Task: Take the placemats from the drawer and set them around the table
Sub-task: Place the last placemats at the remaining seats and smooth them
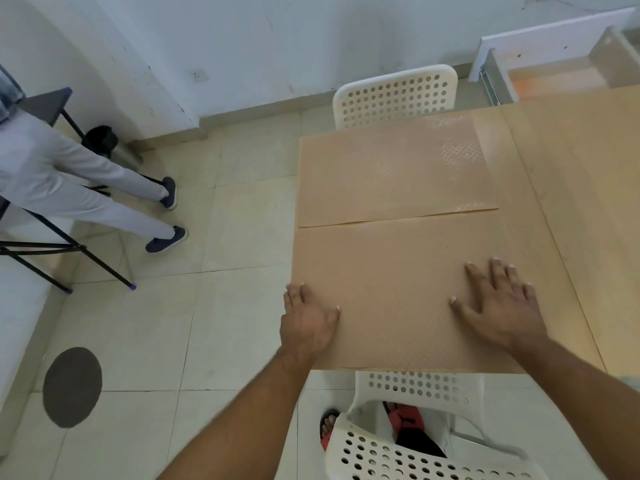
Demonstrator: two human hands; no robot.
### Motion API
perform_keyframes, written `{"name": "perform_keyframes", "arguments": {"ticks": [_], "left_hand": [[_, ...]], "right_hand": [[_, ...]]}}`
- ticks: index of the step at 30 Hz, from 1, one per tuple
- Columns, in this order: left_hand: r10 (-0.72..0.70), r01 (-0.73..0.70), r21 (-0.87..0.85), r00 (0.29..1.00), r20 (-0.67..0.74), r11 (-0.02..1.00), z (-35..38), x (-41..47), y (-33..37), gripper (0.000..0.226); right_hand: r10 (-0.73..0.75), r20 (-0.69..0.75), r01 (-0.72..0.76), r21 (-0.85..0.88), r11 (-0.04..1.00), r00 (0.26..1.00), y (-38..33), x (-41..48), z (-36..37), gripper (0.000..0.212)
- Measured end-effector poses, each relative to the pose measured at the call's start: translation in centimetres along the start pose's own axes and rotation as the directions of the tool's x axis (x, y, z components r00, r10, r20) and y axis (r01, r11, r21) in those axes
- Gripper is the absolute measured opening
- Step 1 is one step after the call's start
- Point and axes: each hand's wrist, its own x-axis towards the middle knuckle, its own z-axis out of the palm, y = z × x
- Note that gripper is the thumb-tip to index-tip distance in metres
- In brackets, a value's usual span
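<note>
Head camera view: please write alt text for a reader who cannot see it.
The left hand and right hand rest on a tan placemat at the near edge of the table. A second placemat lies just beyond it, before a white perforated chair. A drawer stands open behind.

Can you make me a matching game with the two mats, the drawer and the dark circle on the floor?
Things:
1 near placemat
2 far placemat
3 drawer
4 dark circle

Places:
A on the floor tiles
B pulled open
C beside the far white chair
D under the left hand and right hand

Pairs: 1-D, 2-C, 3-B, 4-A
</note>
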Motion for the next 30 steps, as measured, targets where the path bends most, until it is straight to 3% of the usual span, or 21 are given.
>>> {"name": "perform_keyframes", "arguments": {"ticks": [6,30], "left_hand": [[0.074,-0.077,0.118,0.997,0.033,0.990,0.1,-0.1,0.5,0.093],[0.049,-0.059,0.113,0.995,0.088,0.992,0.1,0.5,1.4,0.098]], "right_hand": [[0.016,0.020,-0.016,-0.032,0.999,1.000,-0.1,0.1,-0.3,0.090],[0.032,0.002,-0.032,-0.010,0.999,0.999,-0.3,0.5,-0.4,0.105]]}}
